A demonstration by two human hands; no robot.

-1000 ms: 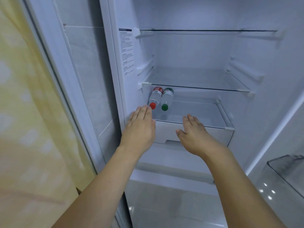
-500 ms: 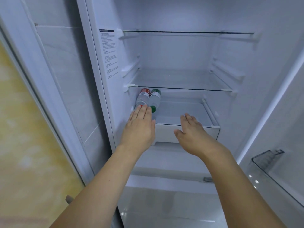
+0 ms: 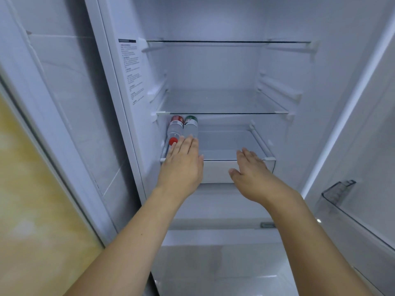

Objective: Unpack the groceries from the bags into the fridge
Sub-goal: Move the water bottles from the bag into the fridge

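Fridge point(image 3: 213, 82) first: it is standing open in front of you, filling most of the view, with its glass shelves bare and the door bin point(image 3: 337, 195) hanging at your right. Since a second ago your head has been swinging rightward, so the yellow wall point(image 3: 32, 189) is shrinking at the left edge while more of the door is coming into view.

Below the lower glass shelf, the drawer point(image 3: 226, 171) is sitting pulled out, and this is where the task's things are lying: the red-capped bottle point(image 3: 174, 130) against the left wall and the green-labelled bottle point(image 3: 190, 128) touching it, both on their sides with caps toward you.

Your left hand point(image 3: 181, 165) is reaching flat over the drawer's front edge, fingers straight and together, gripping nothing; its fingertips point(image 3: 188, 140) are now covering the green cap, which was showing a second ago, so you are creeping forward onto the bottles. Your right hand point(image 3: 250, 174) is hovering at the drawer's right front, fingers relaxed and slightly spread, holding nothing, much as before.

Judging from this, you are nudging the bottles deeper or getting ready to slide the drawer shut; no bags are showing, so how much is left to unpack cannot be told.
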